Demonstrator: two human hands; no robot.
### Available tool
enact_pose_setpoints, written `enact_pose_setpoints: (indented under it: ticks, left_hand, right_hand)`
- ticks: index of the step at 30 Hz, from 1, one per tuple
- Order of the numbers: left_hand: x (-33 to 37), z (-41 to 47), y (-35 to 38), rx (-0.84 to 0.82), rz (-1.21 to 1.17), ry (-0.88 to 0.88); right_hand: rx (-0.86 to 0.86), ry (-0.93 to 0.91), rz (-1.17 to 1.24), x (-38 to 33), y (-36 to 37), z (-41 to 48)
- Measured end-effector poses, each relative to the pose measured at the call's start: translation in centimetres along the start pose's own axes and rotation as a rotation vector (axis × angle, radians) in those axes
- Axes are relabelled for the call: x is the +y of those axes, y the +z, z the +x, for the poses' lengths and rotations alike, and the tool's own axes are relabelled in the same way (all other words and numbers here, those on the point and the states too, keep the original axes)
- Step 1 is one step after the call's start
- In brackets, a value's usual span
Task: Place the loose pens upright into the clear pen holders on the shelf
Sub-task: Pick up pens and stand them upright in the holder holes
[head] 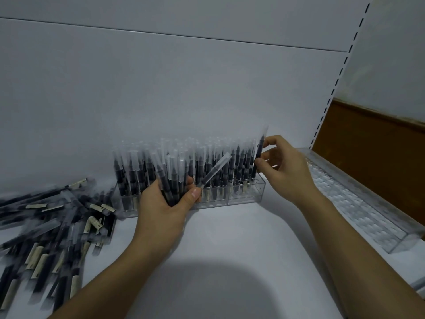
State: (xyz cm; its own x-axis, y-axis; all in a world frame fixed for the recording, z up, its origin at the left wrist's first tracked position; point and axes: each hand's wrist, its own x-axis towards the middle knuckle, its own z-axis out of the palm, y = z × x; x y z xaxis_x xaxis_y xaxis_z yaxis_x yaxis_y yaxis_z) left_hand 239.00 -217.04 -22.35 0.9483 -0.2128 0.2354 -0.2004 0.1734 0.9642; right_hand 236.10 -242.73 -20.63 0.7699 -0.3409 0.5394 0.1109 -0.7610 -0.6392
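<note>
Pinching a pen [261,146] at the right end of the mid-frame holder [247,194], the right hand [282,166] should lower it straight until it seats upright, while the left hand [165,203] grips its bundle [171,178].

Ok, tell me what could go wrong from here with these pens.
1. The left hand grips a bundle of pens, and one slanted pen sticks out of it. That pen could slip free and knock the standing pens in the holder.
2. The right hand pinches a single pen at the holder's crowded right end. It may miss a slot or push neighbours over.
</note>
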Motion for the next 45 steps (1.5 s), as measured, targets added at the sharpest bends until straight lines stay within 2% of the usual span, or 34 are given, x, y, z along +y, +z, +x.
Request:
enact_pose_setpoints:
  ticks: [15, 18, 21, 23, 27, 29, 36, 45]
  left_hand:
    - [-0.4, 0.1, 0.0, -0.022, -0.068, -0.046]
    - [-0.4, 0.1, -0.1, -0.023, -0.073, -0.041]
    - [-0.4, 0.0, 0.0, -0.033, -0.086, -0.053]
    - [-0.3, 0.0, 0.0, -0.037, -0.072, -0.053]
    - [-0.4, 0.2, -0.2, -0.034, 0.023, -0.019]
    - [-0.5, 0.2, -0.3, -0.037, 0.062, -0.010]
    - [0.0, -0.3, -0.1, -0.048, 0.097, -0.035]
    - [-0.7, -0.3, -0.3, -0.117, 0.165, -0.032]
  right_hand:
    - [-0.080, -0.001, -0.130, 0.7, -0.1, 0.2]
    - [0.043, -0.002, -0.024, 0.2, -0.3, -0.1]
    - [0.197, -0.125, 0.172, -1.5, 0.0, -0.6]
    - [0.076, -0.162, 0.315, -2.7, 0.8, -1.1]
    - [-0.375, -0.081, 0.577, -4.2, 2.7, -2.1]
    - [-0.417, -0.059, 0.636, -4.6, 3.4, -2.5]
    - [-0.258, -0.053, 0.691, -5.4, 3.5, -2.6]
    - [-0.036, 0.076, 0.902, -4.6, -0.1, -0.7]
